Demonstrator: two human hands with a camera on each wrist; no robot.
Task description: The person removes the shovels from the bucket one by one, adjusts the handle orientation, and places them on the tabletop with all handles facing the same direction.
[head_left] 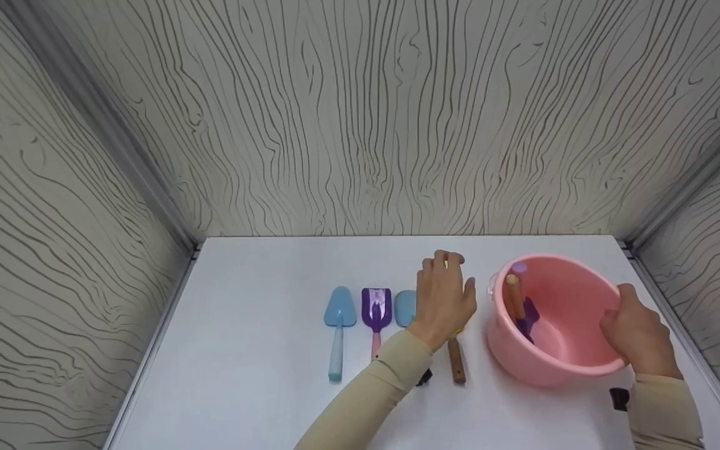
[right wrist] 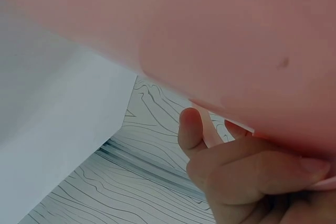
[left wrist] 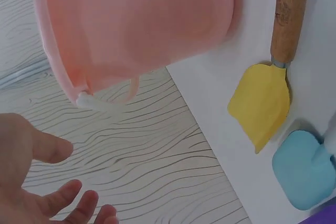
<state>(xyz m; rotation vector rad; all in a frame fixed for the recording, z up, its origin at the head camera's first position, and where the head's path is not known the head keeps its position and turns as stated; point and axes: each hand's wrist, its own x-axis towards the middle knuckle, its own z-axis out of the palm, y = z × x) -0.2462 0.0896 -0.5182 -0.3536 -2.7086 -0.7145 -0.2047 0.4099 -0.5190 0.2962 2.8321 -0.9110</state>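
My right hand (head_left: 640, 328) grips the right rim of a pink bucket (head_left: 544, 372), which leans to one side with its mouth toward me. In the right wrist view its fingers (right wrist: 252, 174) curl round the rim. A wooden-handled tool (head_left: 514, 297) and a purple piece (head_left: 530, 312) lie inside the bucket at its left wall. My left hand (head_left: 444, 303) hovers over the table left of the bucket, fingers loosely spread and holding nothing. Below it lie a yellow trowel (left wrist: 262, 103) with a wooden handle and a light blue scoop (left wrist: 302, 169), partly hidden in the head view.
A light blue trowel (head_left: 340, 309) and a purple scoop (head_left: 377, 306) with a pink handle lie in a row further left on the white table (head_left: 241, 344). Wood-patterned panels (head_left: 360, 125) enclose the table at the back and both sides.
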